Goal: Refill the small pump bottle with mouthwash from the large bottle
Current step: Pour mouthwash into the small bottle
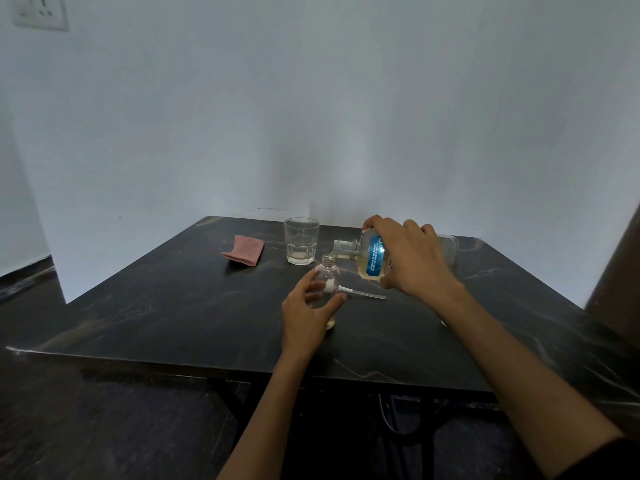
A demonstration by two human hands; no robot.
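Note:
My left hand grips the small clear bottle, which stands upright and uncapped on the dark table. My right hand holds the large mouthwash bottle tipped on its side, its open mouth just above the small bottle's neck. The large bottle has a blue label and pale yellow liquid inside. A little pale liquid shows at the small bottle's base. The white pump head with its clear dip tube lies on the table behind the small bottle.
A glass tumbler with a trace of liquid stands at the back centre. A folded pink cloth lies to its left. The white wall rises behind the table, and a brown edge stands at the far right.

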